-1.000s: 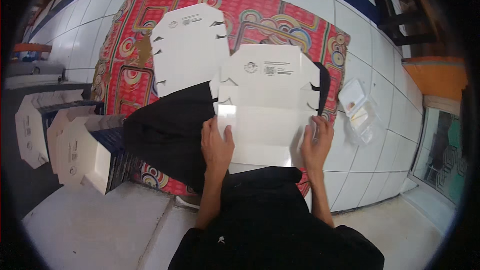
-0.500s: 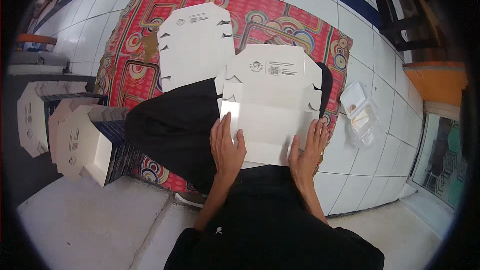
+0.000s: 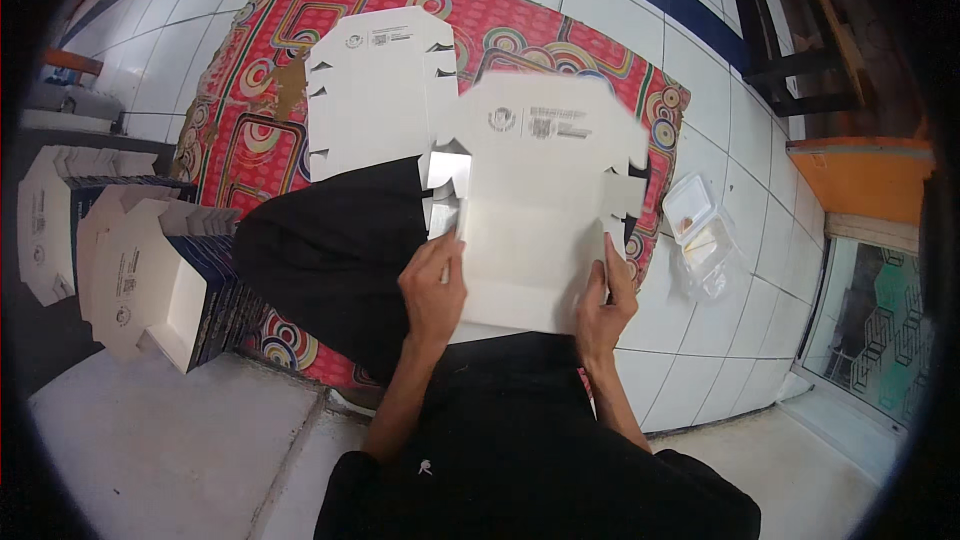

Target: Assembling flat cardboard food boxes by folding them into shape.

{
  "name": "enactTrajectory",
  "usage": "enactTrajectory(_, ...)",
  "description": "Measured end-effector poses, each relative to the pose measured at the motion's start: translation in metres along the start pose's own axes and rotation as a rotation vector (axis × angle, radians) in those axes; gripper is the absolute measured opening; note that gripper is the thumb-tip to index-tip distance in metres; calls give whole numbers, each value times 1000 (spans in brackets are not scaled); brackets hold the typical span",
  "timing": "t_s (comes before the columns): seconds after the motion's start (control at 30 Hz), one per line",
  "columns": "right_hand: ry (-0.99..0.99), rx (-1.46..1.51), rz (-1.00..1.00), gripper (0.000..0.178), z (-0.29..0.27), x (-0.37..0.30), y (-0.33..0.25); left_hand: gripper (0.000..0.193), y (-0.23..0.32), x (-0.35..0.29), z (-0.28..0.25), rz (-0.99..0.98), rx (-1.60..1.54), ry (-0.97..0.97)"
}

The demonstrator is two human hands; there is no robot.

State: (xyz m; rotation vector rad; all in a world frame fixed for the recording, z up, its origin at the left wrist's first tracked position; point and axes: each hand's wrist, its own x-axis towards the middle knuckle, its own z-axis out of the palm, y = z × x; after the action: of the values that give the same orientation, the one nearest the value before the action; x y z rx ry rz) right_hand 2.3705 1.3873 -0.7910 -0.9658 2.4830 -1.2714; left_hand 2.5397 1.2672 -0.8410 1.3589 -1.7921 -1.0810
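Note:
A white cardboard box blank (image 3: pixel 530 200) lies across my lap, its side flaps partly raised and its far lid with cut corners blurred. At its near left edge my left hand (image 3: pixel 433 290) is closed on the side flap. My right hand (image 3: pixel 607 305) pinches the near right flap, thumb inside and fingers outside. Beyond my left leg, a flat white box blank (image 3: pixel 375 90) with notched sides rests on the red patterned mat (image 3: pixel 240 125). What lies under the blank in my hands is mostly hidden.
To the left stand several nested part-folded boxes (image 3: pixel 185 305), white inside and dark outside, with another such stack (image 3: pixel 45 225) behind. On the right floor tiles sit an open white food container (image 3: pixel 690 208) and a clear plastic bag (image 3: pixel 712 265). An orange panel (image 3: pixel 860 185) stands at far right.
My hands have gone from lying flat on the side flaps to gripping them. The side flaps have been folded upward, and the blank's far lid has lifted somewhat.

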Motion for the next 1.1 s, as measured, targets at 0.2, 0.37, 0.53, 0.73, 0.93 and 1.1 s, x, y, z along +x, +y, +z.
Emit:
enactTrajectory(0.2,-199,-384,-248,67,54,-14,59,32,3,-5,50,293,314,-275)
enactTrajectory(0.37,-314,-597,-338,65,53,-9,43,36,-16,16,39,215,132,-266)
enactTrajectory(0.53,-530,-261,-477,48,50,10,23,37,-34,26,51,144,125,-198)
enactTrajectory(0.73,-555,176,250,30,95,14,0,31,-29,28,50,6,-53,-193)
enactTrajectory(0.93,-327,536,348,25,110,14,26,36,-34,35,13,-35,-71,-395)
enactTrajectory(1.1,-173,850,442,30,89,33,27,38,-27,19,20,-196,-303,-251)
